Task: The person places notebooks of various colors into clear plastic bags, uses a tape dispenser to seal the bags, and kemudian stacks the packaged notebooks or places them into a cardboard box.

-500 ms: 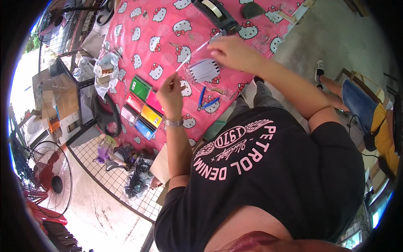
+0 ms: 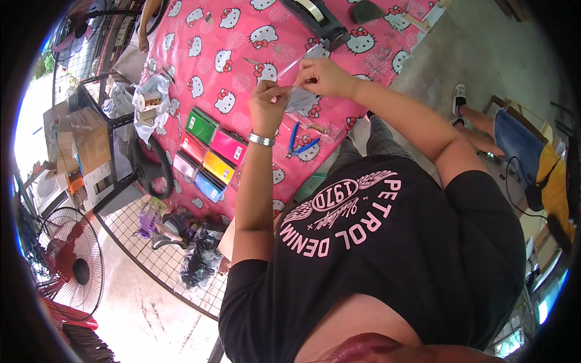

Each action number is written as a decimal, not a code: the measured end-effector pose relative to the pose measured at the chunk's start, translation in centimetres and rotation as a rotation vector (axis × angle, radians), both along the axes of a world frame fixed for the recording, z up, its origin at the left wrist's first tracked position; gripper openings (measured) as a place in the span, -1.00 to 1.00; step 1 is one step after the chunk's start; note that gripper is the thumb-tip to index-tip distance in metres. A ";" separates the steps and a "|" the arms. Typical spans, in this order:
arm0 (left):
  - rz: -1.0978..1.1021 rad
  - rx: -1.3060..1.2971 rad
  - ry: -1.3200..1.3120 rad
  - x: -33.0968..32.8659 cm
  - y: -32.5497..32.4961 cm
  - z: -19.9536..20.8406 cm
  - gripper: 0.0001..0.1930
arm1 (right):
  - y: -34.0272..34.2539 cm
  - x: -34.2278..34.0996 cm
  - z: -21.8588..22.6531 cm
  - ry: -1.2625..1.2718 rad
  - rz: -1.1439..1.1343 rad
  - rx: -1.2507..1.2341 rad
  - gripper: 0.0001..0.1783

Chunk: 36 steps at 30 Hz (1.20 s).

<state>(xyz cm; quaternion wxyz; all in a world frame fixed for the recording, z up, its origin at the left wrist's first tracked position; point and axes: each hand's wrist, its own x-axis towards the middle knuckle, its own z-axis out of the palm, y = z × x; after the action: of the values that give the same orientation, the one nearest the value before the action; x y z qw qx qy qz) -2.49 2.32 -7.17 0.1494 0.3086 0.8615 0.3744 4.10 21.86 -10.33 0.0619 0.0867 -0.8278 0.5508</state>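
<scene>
My left hand (image 2: 269, 109), with a silver bracelet at its wrist, is closed in a pinch on clear plastic film. My right hand (image 2: 322, 77) pinches the film just beside it, thumb against fingers. Directly below the fingers is a clear plastic packet (image 2: 301, 103) with a pale, flat stack inside, partly hidden by the hands. A thin, shiny clear strip (image 2: 290, 71) runs from near my left fingers toward the tape dispenser (image 2: 321, 24). Whether film and packet are one piece, I cannot tell. Blue-handled pliers (image 2: 296, 142) lie close to the packet.
Several small spiral notebooks (image 2: 209, 154) in different colours lie left on the pink patterned tablecloth (image 2: 200, 60). A dark stone-like object (image 2: 367, 12) lies beyond. A fan (image 2: 78, 269) stands lower left. Another person's hand (image 2: 143, 41) shows upper left; a seated person (image 2: 514, 145) is at right.
My left hand has moved right and away from me, up to my right hand. Both now pinch plastic close together over the packet. Another person's arm has appeared at the upper left.
</scene>
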 end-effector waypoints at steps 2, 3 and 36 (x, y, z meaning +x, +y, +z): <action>-0.010 -0.084 0.012 0.9 0.2 0.3 -0.70 | -0.1 0.6 0.2 0.093 -0.030 0.039 -0.79; -0.008 -0.128 0.018 1.2 -0.1 0.4 -0.68 | -0.1 0.9 0.7 0.070 0.045 0.073 -0.76; 0.082 -0.005 0.441 3.7 -0.5 -1.1 -0.79 | 2.8 0.1 3.1 0.277 0.100 0.315 -0.56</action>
<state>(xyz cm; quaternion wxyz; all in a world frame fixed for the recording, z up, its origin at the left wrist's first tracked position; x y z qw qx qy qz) 1.20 1.79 -8.30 -0.0570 0.3475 0.8861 0.3013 4.20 24.64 -7.19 0.1330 0.2112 -0.8820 0.3998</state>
